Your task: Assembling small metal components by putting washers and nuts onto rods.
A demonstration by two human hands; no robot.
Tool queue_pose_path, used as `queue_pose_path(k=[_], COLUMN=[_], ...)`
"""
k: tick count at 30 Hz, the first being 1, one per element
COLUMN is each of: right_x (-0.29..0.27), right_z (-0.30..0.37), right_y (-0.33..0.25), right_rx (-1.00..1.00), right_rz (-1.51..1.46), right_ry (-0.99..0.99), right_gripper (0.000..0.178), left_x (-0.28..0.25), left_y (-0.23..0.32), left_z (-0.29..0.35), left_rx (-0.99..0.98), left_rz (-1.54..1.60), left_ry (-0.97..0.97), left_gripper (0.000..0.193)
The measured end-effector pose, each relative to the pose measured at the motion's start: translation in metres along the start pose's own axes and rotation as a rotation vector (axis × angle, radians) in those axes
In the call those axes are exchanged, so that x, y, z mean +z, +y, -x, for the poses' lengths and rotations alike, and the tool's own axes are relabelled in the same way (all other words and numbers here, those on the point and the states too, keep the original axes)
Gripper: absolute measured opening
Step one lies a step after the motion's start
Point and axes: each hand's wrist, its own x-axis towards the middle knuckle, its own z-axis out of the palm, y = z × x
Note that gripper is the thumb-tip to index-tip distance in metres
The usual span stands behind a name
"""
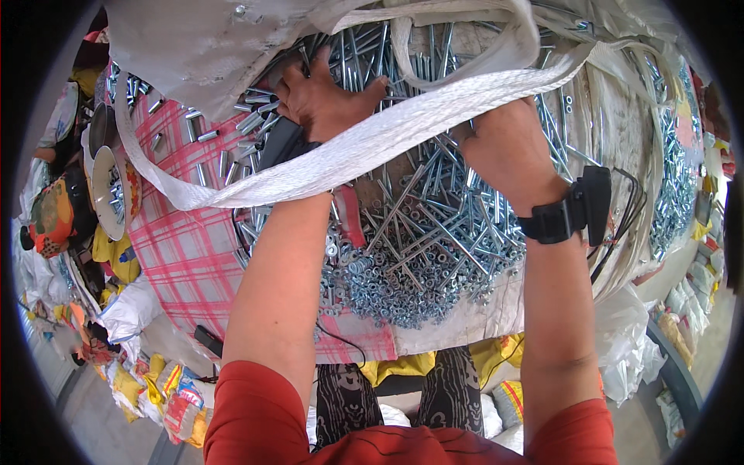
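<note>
A wide white woven strap (364, 132) loops across the table, part of a big whitish sack (194, 54) at the far left. Beyond the strap, my left hand (333, 101) lies open with fingers and thumb spread on long silver bolts (358, 58). The strap crosses over that wrist. My right hand (508, 147) is bent down at the strap's near edge, over a heap of long bolts (434, 221); its fingertips are hidden, so I cannot tell what they hold. Small nuts (407, 298) are piled closer to me. Short metal sleeves (252, 122) lie left of my left hand.
A pink-and-white checked cloth (182, 256) covers the table's left side. A white bowl (108, 194) with metal pieces stands at the left edge. More small hardware (673, 182) lies far right. Black cables (620, 221) hang beside my right wrist. Bags (167, 387) fill the floor.
</note>
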Motion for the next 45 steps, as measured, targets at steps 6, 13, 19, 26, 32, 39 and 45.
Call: queue_pose_path(k=[6, 13, 19, 26, 32, 39, 45], right_x=[0.023, 0.052, 0.061, 0.057, 0.045, 0.009, -0.010], right_z=[-0.017, -0.058, -0.056, -0.053, -0.042, -0.015, 0.024], right_y=[0.047, -0.028, -0.005, -0.001, -0.029, -0.078, -0.108], right_rx=[0.081, 0.374, 0.387, 0.166, 0.197, -0.093, -0.280], right_rz=[0.318, 0.253, -0.065, -0.534, -0.430, -0.502, -0.242], right_ry=[-0.068, -0.059, 0.045, 0.275, -0.208, -0.472, -0.241], right_gripper=[0.044, 0.065, 0.061, 0.050, 0.055, 0.035, 0.027], left_x=[0.021, 0.014, 0.010, 0.011, 0.015, -0.052, -0.083], left_y=[0.010, -0.002, 0.031, 0.028, -0.004, 0.013, 0.007], left_z=[0.006, -0.003, 0.009, 0.029, 0.075, 0.148, 0.191], left_rx=[0.032, 0.108, 0.032, -0.238, -0.389, -0.641, -0.621], left_rz=[0.088, 0.161, 0.509, 0.841, 1.402, 1.628, 1.569], left_ry=[0.180, 0.102, -0.042, -0.156, -0.362, -0.437, -0.284], left_gripper=[0.073, 0.071, 0.099, 0.071, 0.063, 0.041, 0.048])
